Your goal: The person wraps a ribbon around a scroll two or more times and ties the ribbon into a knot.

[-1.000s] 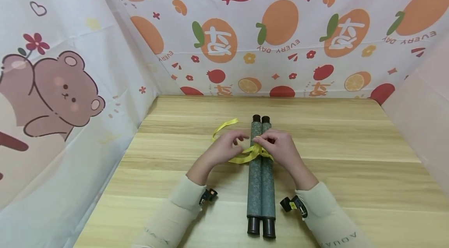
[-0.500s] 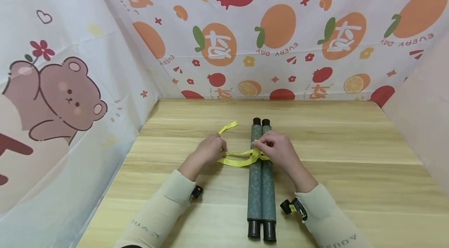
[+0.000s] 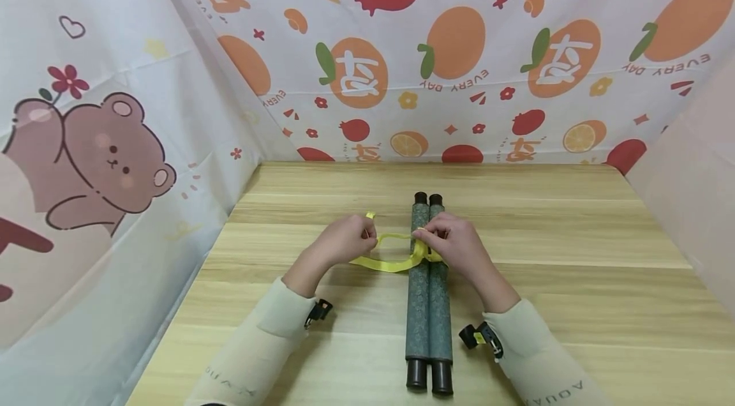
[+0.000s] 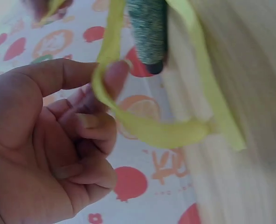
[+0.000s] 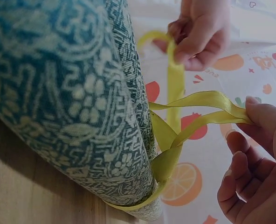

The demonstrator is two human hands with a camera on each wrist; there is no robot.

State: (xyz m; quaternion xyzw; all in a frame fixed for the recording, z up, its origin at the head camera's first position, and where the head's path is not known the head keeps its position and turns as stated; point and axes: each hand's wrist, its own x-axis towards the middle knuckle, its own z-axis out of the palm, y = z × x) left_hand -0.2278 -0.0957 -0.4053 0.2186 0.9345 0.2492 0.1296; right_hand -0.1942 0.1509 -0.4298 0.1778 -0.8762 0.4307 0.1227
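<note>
A scroll (image 3: 429, 313), rolled from both ends into two green patterned rolls with dark end knobs, lies lengthwise on the table. Around its upper part runs a yellow ribbon (image 3: 390, 265). Just above the rolls, my right hand (image 3: 456, 243) pinches a ribbon loop (image 5: 208, 99) between thumb and forefinger. To the left of the scroll, my left hand (image 3: 347, 240) pinches one ribbon tail with thumb and forefinger, its other fingers curled in the left wrist view. A second ribbon length (image 4: 210, 79) hangs free there. The right hand partly covers the knot area in the head view.
The wooden table (image 3: 545, 329) extends on both sides of the scroll. A fruit-print cloth (image 3: 453, 93) stands behind it, and a bear-print cloth (image 3: 115, 157) hangs at the left. Small cameras (image 3: 481, 337) sit on the sleeves.
My left hand has moved left from beside the scroll, taken hold of a ribbon tail and lifted it slightly. The right hand keeps pinching the loop in the same place.
</note>
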